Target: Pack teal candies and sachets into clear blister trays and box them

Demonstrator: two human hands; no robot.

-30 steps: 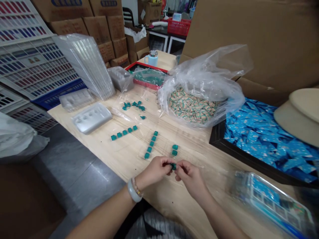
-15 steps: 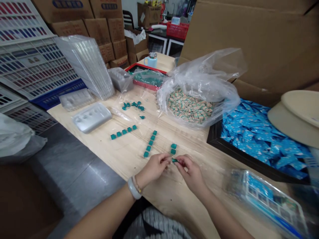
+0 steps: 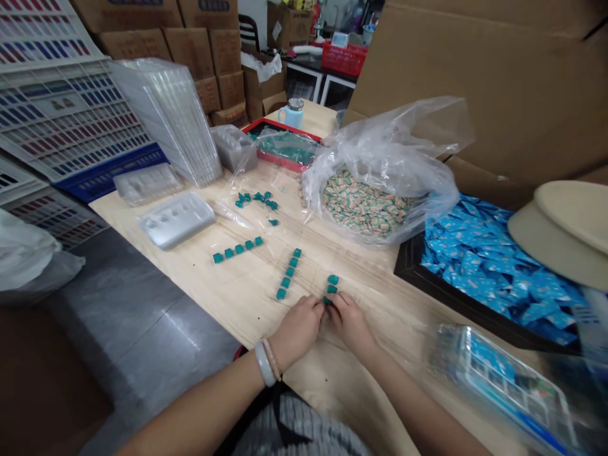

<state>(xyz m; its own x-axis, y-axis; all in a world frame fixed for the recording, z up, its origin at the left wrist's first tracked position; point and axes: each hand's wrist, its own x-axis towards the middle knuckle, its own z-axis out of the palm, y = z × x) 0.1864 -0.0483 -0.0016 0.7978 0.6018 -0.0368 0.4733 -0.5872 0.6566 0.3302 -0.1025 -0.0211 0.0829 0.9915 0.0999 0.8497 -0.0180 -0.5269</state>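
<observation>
Two bare hands meet low on a pale worktop [image 3: 228,297]. The right hand's fingers [image 3: 342,310] pinch a small green piece [image 3: 327,300] just below two matching pieces [image 3: 333,284]. The left hand's fingers [image 3: 310,310] curl beside that piece; whether they grip it, I cannot tell. Left of that piece lie two rows of green pieces [image 3: 289,273].

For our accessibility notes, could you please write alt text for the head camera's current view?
Two bare hands, left and right, meet at a small green piece on a wooden table, near rows of similar pieces and an open plastic bag.
</observation>
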